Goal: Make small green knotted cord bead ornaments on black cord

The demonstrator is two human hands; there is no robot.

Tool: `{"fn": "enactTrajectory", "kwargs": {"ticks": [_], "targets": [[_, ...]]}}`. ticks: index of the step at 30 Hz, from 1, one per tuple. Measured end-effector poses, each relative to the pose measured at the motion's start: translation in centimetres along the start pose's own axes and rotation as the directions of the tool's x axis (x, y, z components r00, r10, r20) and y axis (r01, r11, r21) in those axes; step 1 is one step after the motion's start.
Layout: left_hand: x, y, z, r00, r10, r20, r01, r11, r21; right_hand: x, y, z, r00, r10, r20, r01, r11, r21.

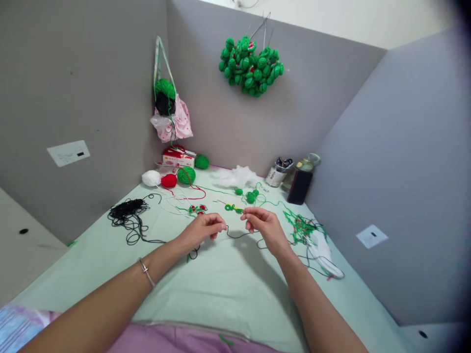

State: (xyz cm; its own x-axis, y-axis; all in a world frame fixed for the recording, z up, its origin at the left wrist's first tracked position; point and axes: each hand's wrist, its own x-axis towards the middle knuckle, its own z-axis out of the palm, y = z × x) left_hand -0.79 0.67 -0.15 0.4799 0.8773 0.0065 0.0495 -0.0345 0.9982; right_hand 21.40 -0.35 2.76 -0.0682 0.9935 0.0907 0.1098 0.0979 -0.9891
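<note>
My left hand (206, 227) is over the middle of the table, with thumb and forefinger pinched on the end of a black yarn strand (239, 237). That strand droops from those fingertips and passes behind my right hand (264, 226). My right hand faces it a short way off, its thumb and fingertips closed together; what they hold, if anything, is too small to make out. Just beyond the right fingertips a crochet hook with a yellow handle (230, 206) lies by small green crocheted pieces. A green and red crocheted piece (197, 210) rests behind my left hand.
A tangle of black yarn (128, 210) lies left. Red (169, 181), white (151, 178) and green (186, 175) yarn balls sit at the back, near white stuffing (237, 176). A pen cup (276, 174) and phone (300, 187) stand back right; yarn scraps (301, 225) lie right.
</note>
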Motion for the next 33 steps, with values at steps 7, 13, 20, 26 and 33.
{"fn": "enactTrajectory", "kwargs": {"ticks": [7, 13, 20, 26, 33], "targets": [[-0.1, 0.5, 0.0, 0.992, 0.063, -0.106, -0.064, 0.998, -0.007, -1.8, 0.1, 3.3, 0.945, 0.121, 0.302, -0.157, 0.983, 0.096], [-0.3, 1.6, -1.5, 0.994, 0.018, -0.111, -0.072, 0.857, -0.51, -1.5, 0.1, 2.7, 0.932, 0.124, 0.341, -0.173, 0.978, 0.117], [-0.5, 0.8, -0.1, 0.996, -0.057, 0.07, 0.069, 0.981, -0.18, -1.3, -0.4, 2.4, 0.976, 0.069, 0.207, -0.122, 0.96, 0.252], [-0.7, 0.8, 0.7, 0.991, 0.033, 0.126, -0.015, 0.99, -0.138, -1.2, 0.6, 3.0, 0.956, 0.134, 0.259, -0.226, 0.902, 0.367], [-0.1, 1.0, -0.1, 0.999, 0.03, -0.031, -0.042, 0.837, -0.546, -1.5, 1.6, 4.7, 0.92, 0.26, 0.294, -0.372, 0.813, 0.448]]}}
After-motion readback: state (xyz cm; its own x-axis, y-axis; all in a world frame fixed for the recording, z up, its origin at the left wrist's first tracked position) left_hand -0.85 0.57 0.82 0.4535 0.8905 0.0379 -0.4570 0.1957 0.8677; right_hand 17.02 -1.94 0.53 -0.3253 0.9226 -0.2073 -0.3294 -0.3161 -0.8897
